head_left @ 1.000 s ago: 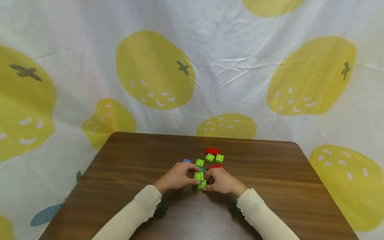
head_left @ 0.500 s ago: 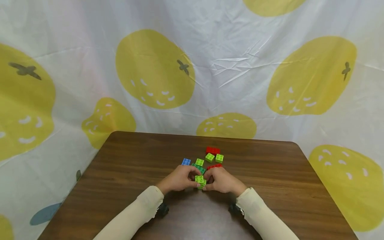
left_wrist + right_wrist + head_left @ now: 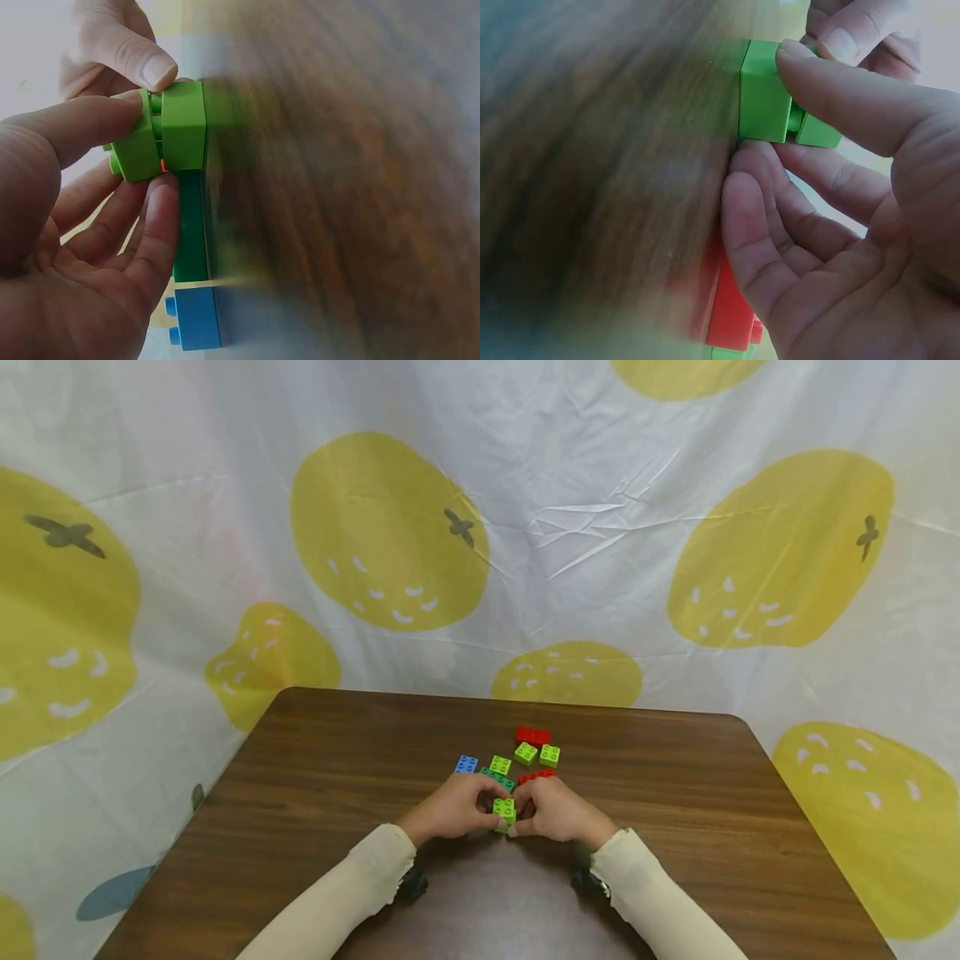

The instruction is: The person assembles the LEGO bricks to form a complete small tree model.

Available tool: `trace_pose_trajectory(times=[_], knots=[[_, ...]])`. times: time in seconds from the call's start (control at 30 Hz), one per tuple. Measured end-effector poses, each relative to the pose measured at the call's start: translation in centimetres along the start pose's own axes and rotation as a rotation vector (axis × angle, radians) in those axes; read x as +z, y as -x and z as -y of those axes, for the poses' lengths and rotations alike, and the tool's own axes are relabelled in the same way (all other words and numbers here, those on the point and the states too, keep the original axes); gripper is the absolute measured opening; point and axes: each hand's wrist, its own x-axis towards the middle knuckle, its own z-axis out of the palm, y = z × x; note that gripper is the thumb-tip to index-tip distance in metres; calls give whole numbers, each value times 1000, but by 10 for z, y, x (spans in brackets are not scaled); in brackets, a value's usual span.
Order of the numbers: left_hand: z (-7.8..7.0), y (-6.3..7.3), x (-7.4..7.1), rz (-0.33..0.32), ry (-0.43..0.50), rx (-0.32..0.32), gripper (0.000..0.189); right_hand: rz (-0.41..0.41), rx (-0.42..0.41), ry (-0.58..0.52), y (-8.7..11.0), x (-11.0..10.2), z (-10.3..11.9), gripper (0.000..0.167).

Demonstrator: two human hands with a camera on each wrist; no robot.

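Note:
Between finger and thumb, my left hand (image 3: 453, 807) pinches a light green toy brick (image 3: 137, 150) over a second one. My right hand (image 3: 558, 812) grips that lower light green brick (image 3: 763, 94), which sits on the table. The two bricks line up, and in the left wrist view a narrow gap with studs shows between them. Just beyond them lies a dark green brick (image 3: 191, 232), with a blue brick (image 3: 199, 319) to its left. A red brick (image 3: 733, 304) lies beyond the right fingers, partly covered by that hand in the head view.
Behind the hands, several more bricks lie loose on the brown table (image 3: 360, 752): a light green brick (image 3: 500, 764), two others like it, and a red brick (image 3: 533, 736) farthest back. A lemon-print curtain (image 3: 570, 527) hangs along the table's far edge.
The upper light green brick has moved right and down with my left hand, from offset to straight over the lower one. My right hand stays about where it was.

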Motion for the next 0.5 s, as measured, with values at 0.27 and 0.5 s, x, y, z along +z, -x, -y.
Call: trace_pose_trajectory(times=[0.27, 0.5], knots=[[0, -1, 2, -6, 18, 18, 33, 2, -3, -48, 3, -4, 0, 10], [4, -1, 6, -20, 54, -14, 34, -14, -17, -43, 4, -4, 0, 10]])
